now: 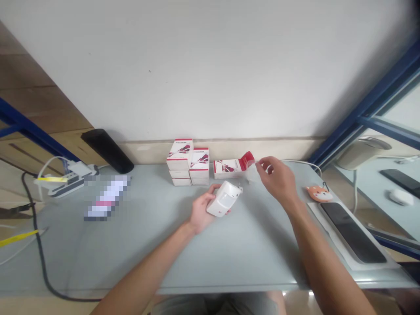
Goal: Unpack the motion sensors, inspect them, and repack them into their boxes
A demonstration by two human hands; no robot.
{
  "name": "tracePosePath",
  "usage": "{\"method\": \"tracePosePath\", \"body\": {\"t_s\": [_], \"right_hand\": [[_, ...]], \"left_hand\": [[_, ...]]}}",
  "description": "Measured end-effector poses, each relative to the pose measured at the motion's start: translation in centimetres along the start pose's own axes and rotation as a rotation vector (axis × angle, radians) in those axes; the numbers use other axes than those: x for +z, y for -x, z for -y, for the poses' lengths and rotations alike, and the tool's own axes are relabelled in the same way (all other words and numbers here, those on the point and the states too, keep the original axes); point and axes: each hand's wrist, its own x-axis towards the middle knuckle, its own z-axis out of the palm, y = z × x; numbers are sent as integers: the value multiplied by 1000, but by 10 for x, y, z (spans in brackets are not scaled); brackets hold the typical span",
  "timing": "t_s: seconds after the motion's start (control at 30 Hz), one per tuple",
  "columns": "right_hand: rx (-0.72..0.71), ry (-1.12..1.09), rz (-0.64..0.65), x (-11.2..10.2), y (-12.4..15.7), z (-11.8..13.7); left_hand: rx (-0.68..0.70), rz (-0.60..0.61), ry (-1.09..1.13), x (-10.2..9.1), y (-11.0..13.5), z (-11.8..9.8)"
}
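Note:
My left hand (201,211) is wrapped round a white motion sensor (224,200), held tilted above the desk with its front face up. Off to the right, my right hand (274,175) pinches a clear plastic bag (252,174) by its top. Just behind the bag lies an opened white and red box (228,168), its red flap raised. Left of it, several similar closed boxes (180,153) are stacked against the wall.
A phone (106,199) and a black cylinder (108,151) are at the left, near a power strip (72,177) with cables. To the right, an orange animal-face case (319,193) lies behind a dark device on a white pad (352,232). Blue metal frames flank the desk (229,262).

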Motion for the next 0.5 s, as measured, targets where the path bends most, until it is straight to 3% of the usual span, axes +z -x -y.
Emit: {"method": "tracePosePath", "body": {"t_s": [0.2,0.33,0.5], "right_hand": [[-222,-8,-17,19,28,37],[-339,-8,-10,28,37,41],[-345,-54,-32,32,37,38]], "left_hand": [[25,22,64,2,3,-3],[56,4,95,2,3,-8],[56,-28,71,2,2,-13]]}}
